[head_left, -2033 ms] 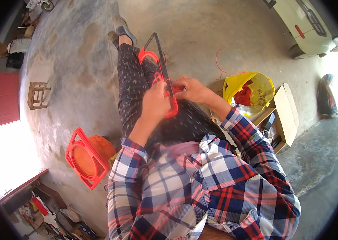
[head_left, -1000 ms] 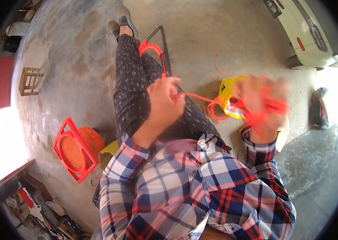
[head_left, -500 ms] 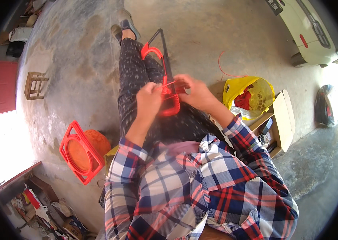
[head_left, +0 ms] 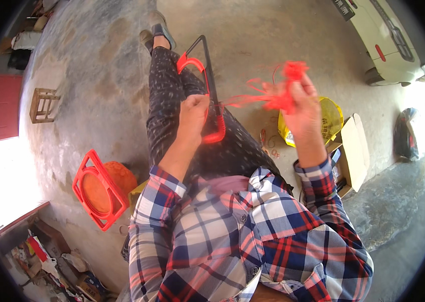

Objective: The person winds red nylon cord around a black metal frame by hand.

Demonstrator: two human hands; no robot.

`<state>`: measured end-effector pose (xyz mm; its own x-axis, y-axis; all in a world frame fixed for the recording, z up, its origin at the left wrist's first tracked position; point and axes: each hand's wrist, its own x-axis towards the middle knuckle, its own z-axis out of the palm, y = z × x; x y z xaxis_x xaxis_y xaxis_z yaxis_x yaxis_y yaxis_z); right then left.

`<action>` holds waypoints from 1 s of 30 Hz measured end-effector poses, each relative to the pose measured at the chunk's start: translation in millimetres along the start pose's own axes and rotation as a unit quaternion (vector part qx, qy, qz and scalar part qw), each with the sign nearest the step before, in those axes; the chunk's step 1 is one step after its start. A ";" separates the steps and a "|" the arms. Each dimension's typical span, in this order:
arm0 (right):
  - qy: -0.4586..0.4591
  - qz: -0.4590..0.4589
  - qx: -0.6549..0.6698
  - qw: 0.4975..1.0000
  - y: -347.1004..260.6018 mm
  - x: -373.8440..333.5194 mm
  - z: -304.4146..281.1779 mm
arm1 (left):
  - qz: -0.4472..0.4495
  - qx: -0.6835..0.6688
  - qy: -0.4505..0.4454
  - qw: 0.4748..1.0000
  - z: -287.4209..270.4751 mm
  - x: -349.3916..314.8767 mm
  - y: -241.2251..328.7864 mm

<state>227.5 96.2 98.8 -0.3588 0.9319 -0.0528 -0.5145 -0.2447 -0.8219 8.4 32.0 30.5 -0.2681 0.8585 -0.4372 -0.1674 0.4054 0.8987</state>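
Observation:
A long frame of black bar with a red, ridged end and a red curved piece lies across my thighs. My left hand is closed at the frame's left side, its fingertips pinching by the red strand that runs along it. Raised to the right, my right hand grips a loose bundle of red plastic cord, smeared by motion. From this bundle, thin red strands stretch left to the frame, close to my left fingers. Exactly what lies inside the left fingertips is hidden.
A yellow bag stands open at my right, beside a cardboard box with items inside. At my left are a red plastic stool and a small wooden stool. A white vehicle stands at far right.
My right hand has moved away from the frame, up and to the right, with the red cord bundle now in it. My left hand stays at the frame, slightly shifted.

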 end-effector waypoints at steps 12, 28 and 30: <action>0.147 -0.148 0.124 0.970 -76.3 -86.4 -53.8 | -0.068 -0.144 0.004 0.987 0.4 14.3 -30.0; -0.037 0.277 0.101 0.955 51.4 -32.8 -5.3 | 0.142 0.011 -0.183 0.973 12.5 -53.2 2.4; -0.154 0.297 0.156 0.929 58.7 -22.2 -9.1 | 0.118 -0.004 -0.190 0.975 15.9 -56.8 11.4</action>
<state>212.3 63.6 46.6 -0.8329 0.4981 -0.2412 -0.3377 -0.8026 -0.4917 36.8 -7.2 66.1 0.0696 0.9824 -0.1734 -0.1521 0.1823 0.9714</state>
